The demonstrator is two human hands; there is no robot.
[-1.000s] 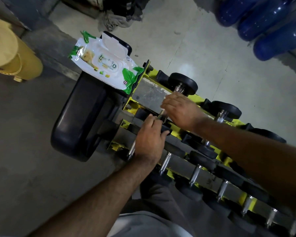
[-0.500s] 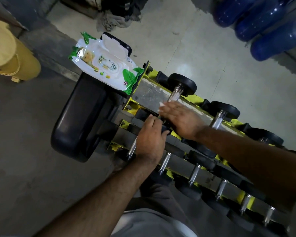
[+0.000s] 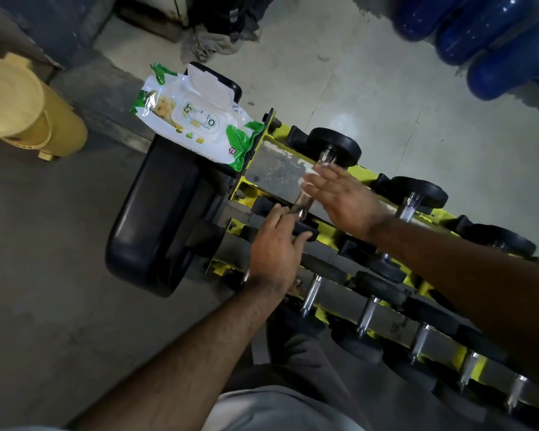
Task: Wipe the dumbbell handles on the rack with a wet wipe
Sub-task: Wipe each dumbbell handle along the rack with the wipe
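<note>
Step in hand: wiping the chrome handle of the end dumbbell on the top tier of the rack.
Right hand: fingers nearly straight and laid over the handle, a scrap of white wet wipe showing under the fingertips; whether the thumb closes round the bar cannot be told.
Left hand: fingers curled down over the near black dumbbell head, seemingly steadying it.
How to do it well: probably best to wrap the wipe fully round the bar and draw it end to end with a twist, so the underside is cleaned too; the left hand should hold the weight firm so it does not roll in its cradle.
Where the handle is: directly beneath the right palm, just beyond the left fingertips, running away towards the far black head.
How it looks: shiny and glossy, short, between two round black heads.
Other handles: more chrome bars lie nearer the body, under the right forearm.
Wipe pack: beyond the left hand, lid flipped up.
</note>
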